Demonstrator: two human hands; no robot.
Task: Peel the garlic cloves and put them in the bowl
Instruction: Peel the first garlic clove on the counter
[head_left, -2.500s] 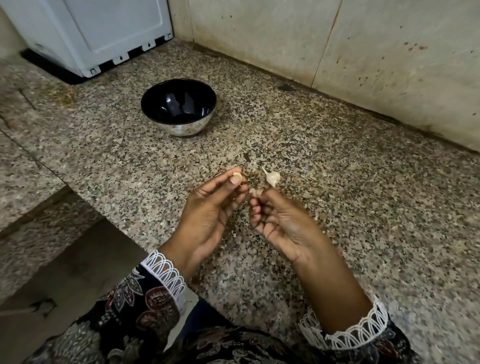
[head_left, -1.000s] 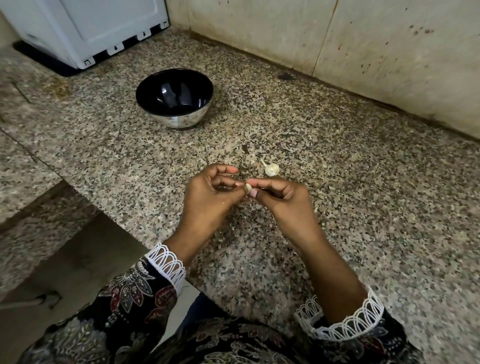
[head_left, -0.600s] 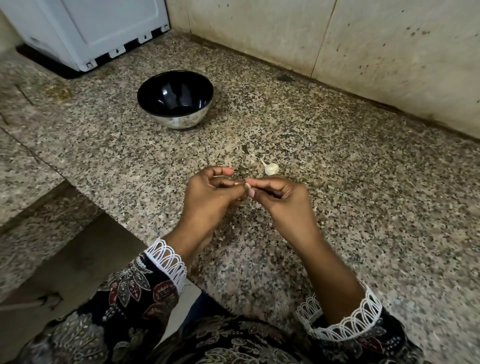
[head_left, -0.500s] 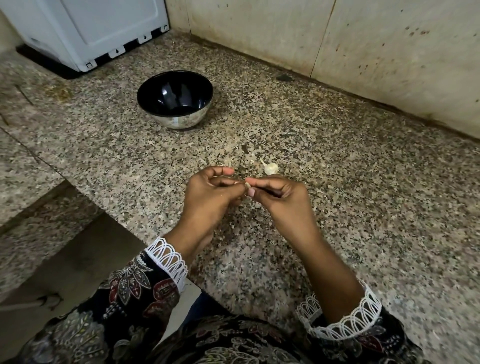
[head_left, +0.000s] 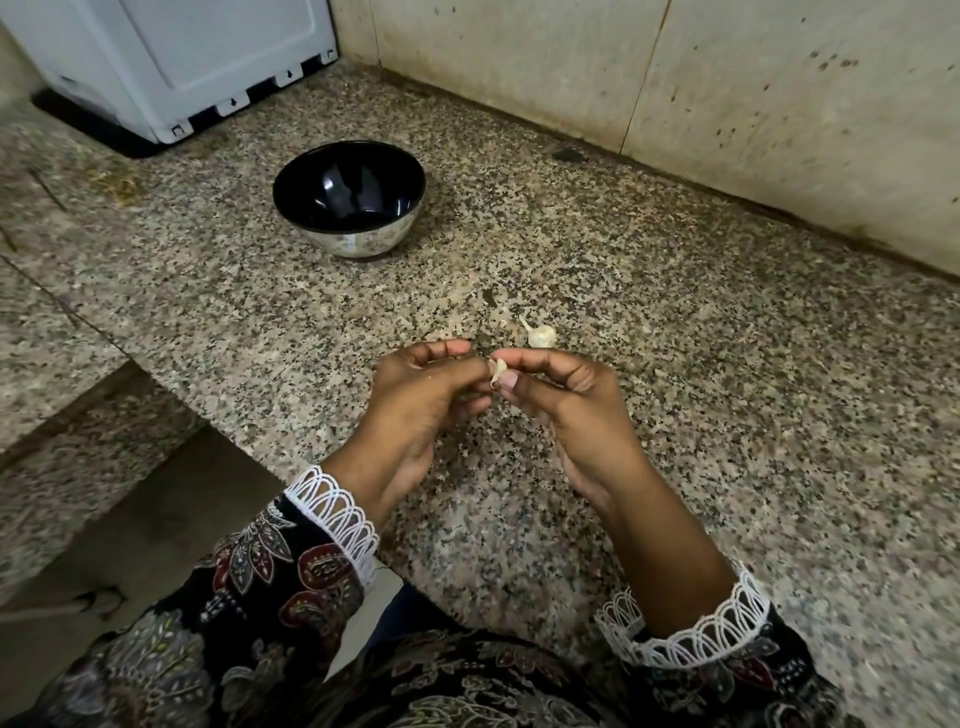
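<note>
Head view looks down on a small pale garlic clove pinched between the two hands just above the counter, with a thin curl of its skin hanging at the lower edge. The left hand has its fingers curled in, thumb and fingertips closed on the clove's left side; the right hand meets it from the other side, thumb and forefinger nipping the clove while the other fingers fold under the palm. Just beyond the right hand's fingertips, a second garlic clove lies on the speckled granite counter, still in its skin with a short stalk pointing up and left. Well apart from the hands, farther back and to the left, stands the bowl, black and glossy inside, shiny metal outside, with nothing visible in it. Behind the bowl, a white appliance sits in the corner against the stained beige wall. Both wrists show dark floral sleeves trimmed with white lace.
</note>
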